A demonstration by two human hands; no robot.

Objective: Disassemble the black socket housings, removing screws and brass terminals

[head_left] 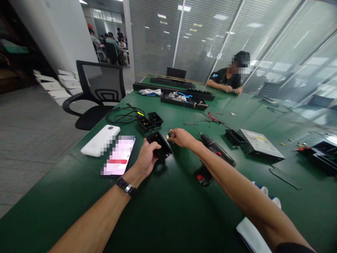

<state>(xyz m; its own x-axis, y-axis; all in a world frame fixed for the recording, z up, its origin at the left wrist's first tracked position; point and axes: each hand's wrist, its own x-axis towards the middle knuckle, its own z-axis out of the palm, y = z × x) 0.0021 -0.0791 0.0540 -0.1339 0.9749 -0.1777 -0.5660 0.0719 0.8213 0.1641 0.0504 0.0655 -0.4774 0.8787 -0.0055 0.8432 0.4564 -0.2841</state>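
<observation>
My left hand (147, 156) grips a black open box (164, 149) by its near left side, the thumb lying over the rim. The box is tilted above the green table. Just right of it, my right hand (180, 137) pinches a small gold-coloured metal piece (167, 137) between its fingertips; the exact kind is too small to tell. Beyond the held box stand two similar black boxes (145, 123) with small gold-coloured bits inside. A black cordless drill (217, 151) lies on the table to the right, partly hidden by my right forearm.
Left of my hands lie a phone (119, 156) and a white power bank (101, 140), with a coiled black cable (119, 114) behind. A metal-cased unit (260, 144) and gloves (254, 233) are on the right. Across the table sits a person (226, 77) near a black tray (168, 102).
</observation>
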